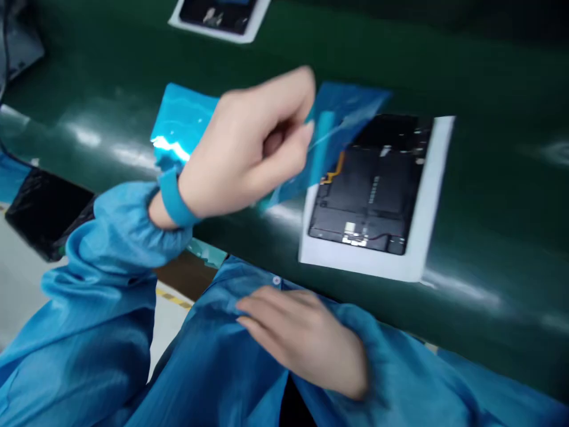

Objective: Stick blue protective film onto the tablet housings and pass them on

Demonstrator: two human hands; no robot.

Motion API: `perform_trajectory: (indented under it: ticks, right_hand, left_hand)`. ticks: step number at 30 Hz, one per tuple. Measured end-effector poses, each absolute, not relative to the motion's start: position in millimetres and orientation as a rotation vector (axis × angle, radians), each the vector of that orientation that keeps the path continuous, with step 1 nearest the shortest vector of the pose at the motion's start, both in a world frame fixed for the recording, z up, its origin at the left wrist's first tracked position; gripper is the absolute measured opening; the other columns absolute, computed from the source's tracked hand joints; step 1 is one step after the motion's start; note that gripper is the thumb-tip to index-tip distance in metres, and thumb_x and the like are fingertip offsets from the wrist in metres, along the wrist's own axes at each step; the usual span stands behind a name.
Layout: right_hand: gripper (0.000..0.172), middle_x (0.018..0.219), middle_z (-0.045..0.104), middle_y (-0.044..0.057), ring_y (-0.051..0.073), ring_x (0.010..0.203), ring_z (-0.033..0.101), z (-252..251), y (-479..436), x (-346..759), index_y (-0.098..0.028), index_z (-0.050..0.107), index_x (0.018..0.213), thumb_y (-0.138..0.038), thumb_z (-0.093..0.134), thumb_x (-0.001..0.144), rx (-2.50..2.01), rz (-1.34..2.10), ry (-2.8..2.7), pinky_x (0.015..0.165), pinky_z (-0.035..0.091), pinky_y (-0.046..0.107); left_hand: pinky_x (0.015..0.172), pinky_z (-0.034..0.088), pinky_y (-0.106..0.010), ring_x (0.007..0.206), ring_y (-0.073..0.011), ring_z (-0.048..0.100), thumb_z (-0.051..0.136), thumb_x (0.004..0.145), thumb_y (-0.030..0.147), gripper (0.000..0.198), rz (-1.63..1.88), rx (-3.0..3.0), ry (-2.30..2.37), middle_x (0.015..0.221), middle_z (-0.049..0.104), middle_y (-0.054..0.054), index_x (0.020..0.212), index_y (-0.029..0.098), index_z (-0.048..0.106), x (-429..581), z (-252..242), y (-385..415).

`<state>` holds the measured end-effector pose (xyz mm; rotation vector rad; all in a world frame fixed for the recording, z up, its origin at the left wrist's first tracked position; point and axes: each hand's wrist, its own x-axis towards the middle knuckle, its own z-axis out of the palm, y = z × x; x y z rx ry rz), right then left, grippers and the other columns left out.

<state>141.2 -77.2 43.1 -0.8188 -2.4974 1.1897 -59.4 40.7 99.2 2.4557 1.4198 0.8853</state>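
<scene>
Blue film [351, 112] | seemingly peeled off device [368, 190], corner overhanging | left hand [240, 148] pinching it | right hand [306, 344] flat, empty

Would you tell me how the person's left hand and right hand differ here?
The left hand is raised over the green belt, pinching a blue film; the right hand rests on the blue garment, holding nothing. The left hand is curled; the right hand lies flat. Both are bare.
</scene>
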Motion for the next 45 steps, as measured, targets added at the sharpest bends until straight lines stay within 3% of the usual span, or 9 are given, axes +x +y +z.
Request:
perform_trajectory:
  ticks: [4,10,13,16,20,24,30,34,45]
  right_hand:
    - [0.029,0.092,0.07,0.0,0.015,0.067,0.066,81,-13,170,-0.029,0.066,0.11,-0.043,0.076,0.088,-1.3,0.763,-2.033,0.068,0.059,0.031]
    - [0.011,0.09,0.069,0.0,0.017,0.084,0.071,90,35,177,-0.024,0.066,0.102,-0.033,0.06,0.098,-1.434,0.387,-1.983,0.081,0.059,0.032]
    - [0.016,0.089,0.072,0.001,0.017,0.085,0.071,95,38,192,-0.025,0.069,0.1,-0.033,0.055,0.102,-1.478,0.331,-2.011,0.082,0.059,0.033]
    - [0.018,0.089,0.076,0.002,0.018,0.08,0.071,96,44,208,-0.024,0.074,0.098,-0.037,0.062,0.099,-1.46,0.376,-1.992,0.076,0.06,0.036]
    - [0.015,0.083,0.077,0.001,0.016,0.073,0.07,83,54,220,-0.022,0.078,0.094,-0.036,0.072,0.093,-1.337,0.399,-1.846,0.066,0.059,0.033]
    - [0.013,0.068,0.072,0.001,0.011,0.053,0.062,50,65,237,-0.018,0.077,0.084,-0.031,0.081,0.085,-1.406,0.715,-1.618,0.051,0.05,0.026]
    - [0.013,0.049,0.059,0.0,0.01,0.042,0.051,-8,74,268,-0.013,0.075,0.072,-0.019,0.086,0.075,-1.563,1.255,-1.124,0.041,0.038,0.024]
    - [0.014,0.051,0.06,0.0,0.009,0.042,0.05,-24,71,273,-0.014,0.075,0.073,-0.019,0.088,0.074,-1.586,1.261,-1.098,0.042,0.039,0.024]
    - [0.023,0.06,0.066,0.002,0.01,0.047,0.054,-26,71,274,-0.018,0.078,0.082,-0.04,0.085,0.08,-1.573,1.047,-1.42,0.044,0.043,0.025]
  left_hand:
    - [0.062,0.049,-0.029,0.064,-0.0106,0.055,0.05,0.098,0.018,0.023,1.046,2.285,1.251,0.07,0.048,0.002,0.076,0.02,0.045,-20,84,31]
    - [0.067,0.053,-0.031,0.075,-0.0141,0.064,0.043,0.105,0.028,0.027,1.012,2.224,1.341,0.075,0.053,0.0,0.081,0.021,0.052,18,79,47]
    - [0.082,0.056,-0.037,0.096,-0.0204,0.068,0.048,0.104,0.044,0.031,1.085,2.306,1.366,0.096,0.062,-0.006,0.1,0.017,0.063,15,86,65]
    - [0.101,0.051,-0.048,0.115,-0.0307,0.063,0.063,0.093,0.062,0.063,1.14,2.549,1.366,0.122,0.064,-0.016,0.128,0.008,0.063,3,93,88]
    - [0.091,0.05,-0.048,0.101,-0.0277,0.064,0.057,0.099,0.056,0.039,0.872,2.754,1.168,0.109,0.07,-0.009,0.109,0.021,0.072,-7,99,102]
    - [0.091,0.052,-0.046,0.109,-0.029,0.062,0.058,0.099,0.052,0.039,0.864,2.607,1.337,0.118,0.066,-0.014,0.124,0.023,0.063,-11,89,96]
    - [0.066,0.051,-0.027,0.068,-0.0128,0.062,0.06,0.099,0.029,0.017,0.729,2.458,0.961,0.075,0.068,-0.001,0.089,0.019,0.069,-29,24,81]
    - [0.059,0.049,-0.023,0.063,-0.0102,0.063,0.064,0.096,0.028,0.016,0.706,2.279,0.854,0.075,0.071,-0.002,0.088,0.018,0.073,-31,-8,79]
    - [0.063,0.041,-0.033,0.065,-0.0148,0.061,0.061,0.09,0.027,0.017,0.6,2.346,0.757,0.071,0.072,0.0,0.079,0.023,0.073,-32,-19,83]
